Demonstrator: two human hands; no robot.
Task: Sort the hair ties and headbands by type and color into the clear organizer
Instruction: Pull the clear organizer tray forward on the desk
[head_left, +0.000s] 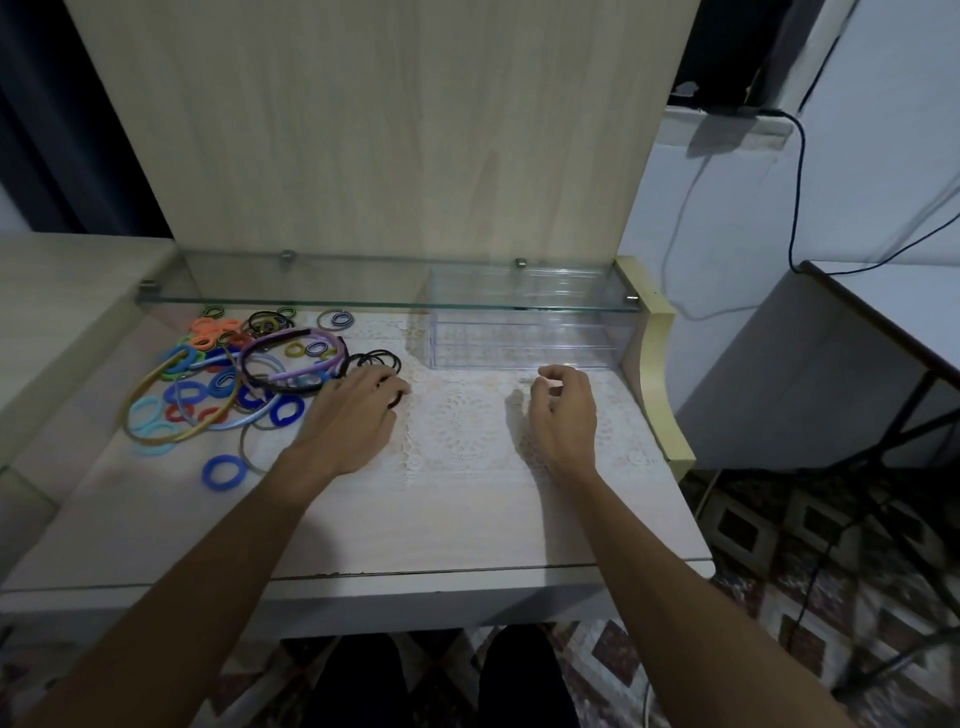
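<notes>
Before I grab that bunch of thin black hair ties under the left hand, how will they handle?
The thin black hair ties look like slim loose loops, so probably floppy and very light. They overlap in a cluster, so lifting one may drag others along. On the lace mat they could snag rather than slide. The left hand already touches them.

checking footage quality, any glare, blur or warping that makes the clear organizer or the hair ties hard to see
Head view: wide-angle bending bows the desk edges; the clear organizer is faint, partly behind the glass shelf, whose surface reflects light; the pile of hair ties is slightly soft but its colours read; the left hand and right hand cast soft shadows.
</notes>
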